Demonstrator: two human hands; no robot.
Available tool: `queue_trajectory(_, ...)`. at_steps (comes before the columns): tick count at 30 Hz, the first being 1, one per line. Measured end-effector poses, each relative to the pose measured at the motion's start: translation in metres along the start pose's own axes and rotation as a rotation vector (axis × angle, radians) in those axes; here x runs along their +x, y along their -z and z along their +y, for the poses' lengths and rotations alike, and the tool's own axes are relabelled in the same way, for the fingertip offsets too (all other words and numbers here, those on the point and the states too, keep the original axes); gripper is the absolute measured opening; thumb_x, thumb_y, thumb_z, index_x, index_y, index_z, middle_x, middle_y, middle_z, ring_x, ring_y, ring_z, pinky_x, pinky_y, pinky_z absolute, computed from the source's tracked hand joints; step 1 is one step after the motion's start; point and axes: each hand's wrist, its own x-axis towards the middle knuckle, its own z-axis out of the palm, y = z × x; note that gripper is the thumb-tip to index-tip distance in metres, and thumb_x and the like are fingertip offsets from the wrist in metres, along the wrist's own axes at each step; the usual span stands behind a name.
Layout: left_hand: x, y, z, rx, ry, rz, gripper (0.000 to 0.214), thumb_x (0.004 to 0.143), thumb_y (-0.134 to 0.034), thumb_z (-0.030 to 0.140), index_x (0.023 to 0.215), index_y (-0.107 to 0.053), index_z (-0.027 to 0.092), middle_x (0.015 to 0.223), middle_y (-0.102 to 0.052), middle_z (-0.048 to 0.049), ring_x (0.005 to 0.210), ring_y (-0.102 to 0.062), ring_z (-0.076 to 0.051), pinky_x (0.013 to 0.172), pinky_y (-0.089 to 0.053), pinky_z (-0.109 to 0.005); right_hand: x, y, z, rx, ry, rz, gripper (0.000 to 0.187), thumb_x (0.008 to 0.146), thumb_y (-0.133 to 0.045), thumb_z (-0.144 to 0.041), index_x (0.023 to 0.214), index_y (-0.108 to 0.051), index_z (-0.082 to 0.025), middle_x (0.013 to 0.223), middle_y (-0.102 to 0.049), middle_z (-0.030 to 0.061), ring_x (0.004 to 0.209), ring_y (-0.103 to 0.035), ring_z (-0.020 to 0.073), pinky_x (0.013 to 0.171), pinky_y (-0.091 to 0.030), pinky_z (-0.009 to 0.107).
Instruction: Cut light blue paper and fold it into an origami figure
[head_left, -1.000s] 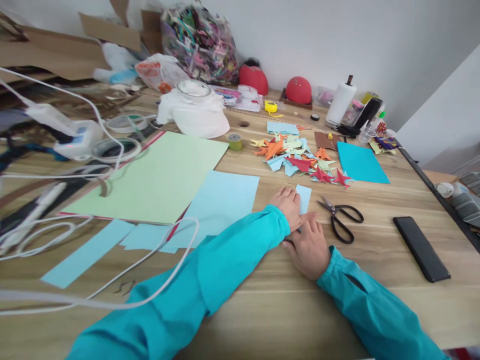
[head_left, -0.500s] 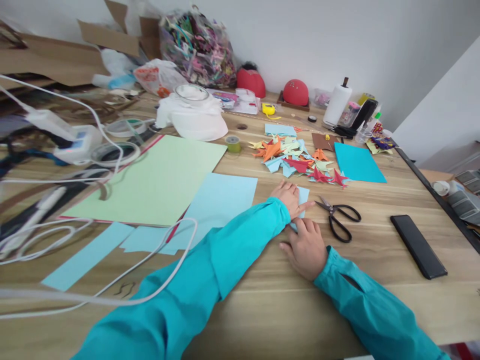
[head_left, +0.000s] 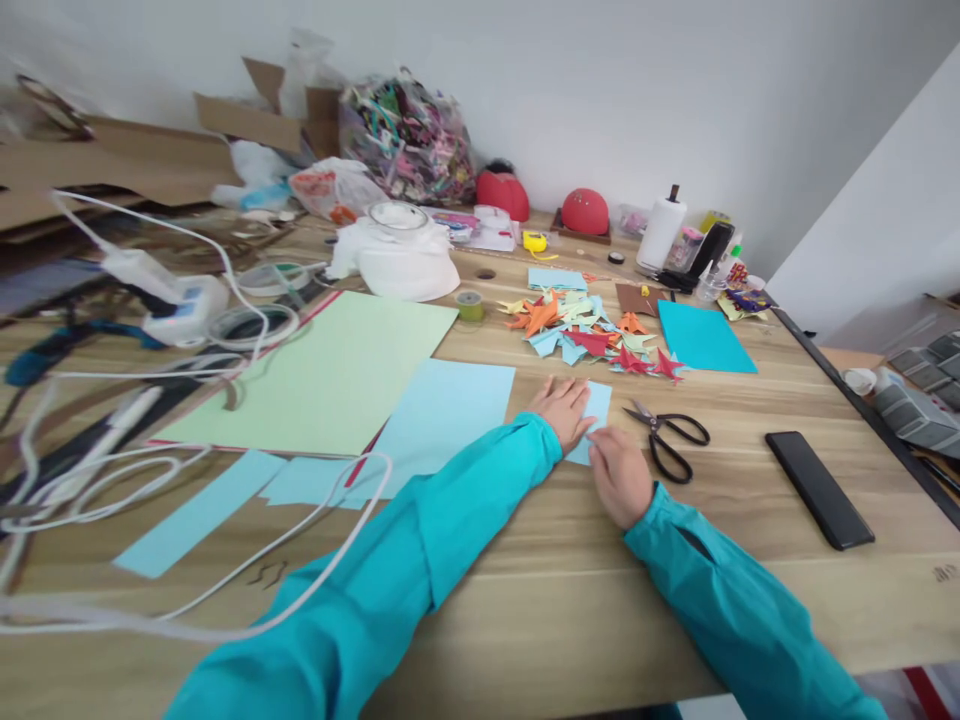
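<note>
My left hand (head_left: 562,408) lies flat with its fingers stretched over the left part of a small light-blue paper piece (head_left: 598,404) on the table. The thumb reaches toward the paper's near right side. At that near right edge, my right hand (head_left: 621,478) has its fingers curled together, with the fingertips on the paper's edge. Part of the paper is hidden under the left hand. Just right of both hands lie black-handled scissors (head_left: 667,438), blades apart. A larger light-blue sheet (head_left: 457,400) is left of my left hand.
Folded paper cranes (head_left: 589,335) are heaped behind the hands. A turquoise sheet (head_left: 707,336) lies to their right, and a black phone (head_left: 819,490) near the right side. Pale green sheets (head_left: 322,375), blue strips (head_left: 201,512) and a looping white cable (head_left: 330,590) occupy the left.
My left hand has slid a little left and the right hand has shifted slightly right, so more of the small blue paper shows. The camera view has turned slightly.
</note>
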Motion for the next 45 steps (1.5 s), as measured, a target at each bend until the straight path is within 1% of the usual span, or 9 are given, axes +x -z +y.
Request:
queue_trajectory(2,0.001,0.0,0.003,0.028,-0.026,0.033,0.051,0.092,-0.039,0.033,0.133,-0.046,0.004,0.142,-0.042,-0.0179,0.133,-0.035,-0.031,0.112,-0.018,-0.054,0.016,-0.002,0.008,-0.078,-0.087,0.009,0.037,0.095,-0.033,-0.023,0.119,-0.057,-0.009,0.117,-0.06,0.0147,0.109,-0.053,0.0222,0.096,-0.039,0.034)
queue_trajectory(4,0.002,0.0,0.007,0.058,-0.035,0.057,0.045,0.091,-0.04,0.027,0.128,-0.052,0.003,0.137,-0.049,-0.0194,0.131,-0.038,-0.031,0.112,-0.019,-0.053,0.034,-0.003,0.012,-0.218,-0.138,-0.128,0.039,0.096,-0.032,-0.022,0.126,-0.051,-0.006,0.125,-0.057,0.0158,0.118,-0.049,0.0213,0.101,-0.035,0.032)
queue_trajectory(8,-0.005,0.0,0.016,0.092,-0.011,0.077,0.038,0.09,-0.036,0.012,0.118,-0.06,0.005,0.125,-0.058,-0.0201,0.124,-0.047,-0.029,0.109,-0.026,-0.053,0.059,-0.008,0.01,-0.276,-0.153,-0.186,0.036,0.095,-0.033,-0.019,0.12,-0.056,-0.005,0.12,-0.06,0.0173,0.11,-0.054,0.0213,0.097,-0.036,0.033)
queue_trajectory(21,-0.088,0.0,0.058,0.028,-0.141,0.104,0.033,0.09,-0.04,0.018,0.112,-0.063,0.006,0.118,-0.063,-0.0179,0.116,-0.052,-0.029,0.107,-0.029,-0.05,0.065,-0.005,-0.005,-0.393,-0.224,-0.259,0.037,0.091,-0.043,-0.03,0.108,-0.064,-0.005,0.115,-0.059,0.0206,0.108,-0.051,0.0267,0.09,-0.039,0.037)
queue_trajectory(25,-0.09,0.002,0.047,-0.248,-0.113,0.1,0.028,0.085,-0.046,0.021,0.101,-0.068,0.012,0.117,-0.064,-0.0156,0.115,-0.054,-0.029,0.108,-0.027,-0.052,0.069,-0.006,-0.008,-0.384,-0.239,-0.262,0.034,0.089,-0.043,-0.025,0.103,-0.066,-0.003,0.111,-0.062,0.0221,0.108,-0.054,0.0279,0.091,-0.04,0.037)
queue_trajectory(30,-0.074,0.005,0.019,-0.545,0.096,0.136,0.024,0.079,-0.051,0.015,0.091,-0.072,0.018,0.108,-0.07,-0.0093,0.105,-0.062,-0.024,0.097,-0.046,-0.039,0.073,-0.006,-0.012,-0.313,-0.26,-0.274,0.025,0.082,-0.051,-0.015,0.098,-0.066,-0.003,0.101,-0.066,0.0238,0.097,-0.064,0.027,0.083,-0.045,0.034)
queue_trajectory(36,-0.041,0.001,0.002,-0.906,0.416,0.275,0.031,0.077,-0.055,0.012,0.106,-0.067,0.013,0.111,-0.069,-0.0134,0.101,-0.066,-0.024,0.091,-0.051,-0.039,0.072,0.002,-0.009,-0.1,-0.289,-0.189,0.039,0.073,-0.058,-0.008,0.111,-0.061,-0.008,0.093,-0.07,0.0196,0.094,-0.066,0.0302,0.083,-0.049,0.039)
queue_trajectory(42,-0.011,-0.003,0.003,-1.317,0.591,0.355,0.043,0.073,-0.067,0.024,0.114,-0.063,0.012,0.115,-0.067,-0.0135,0.106,-0.063,-0.026,0.087,-0.053,-0.038,0.064,0.003,0.01,0.265,-0.345,0.016,0.041,0.083,-0.042,-0.014,0.122,-0.054,-0.016,0.099,-0.072,0.0089,0.093,-0.068,0.0201,0.078,-0.055,0.033)
queue_trajectory(45,-0.012,-0.001,0.003,-1.507,0.606,0.293,0.038,0.07,-0.069,0.04,0.094,-0.071,0.01,0.086,-0.074,-0.0121,0.081,-0.07,-0.027,0.069,-0.058,-0.037,0.056,-0.001,0.014,0.997,-0.431,0.248,0.029,0.077,-0.056,-0.027,0.103,-0.06,-0.016,0.082,-0.071,0.0058,0.081,-0.069,0.0212,0.064,-0.058,0.034)
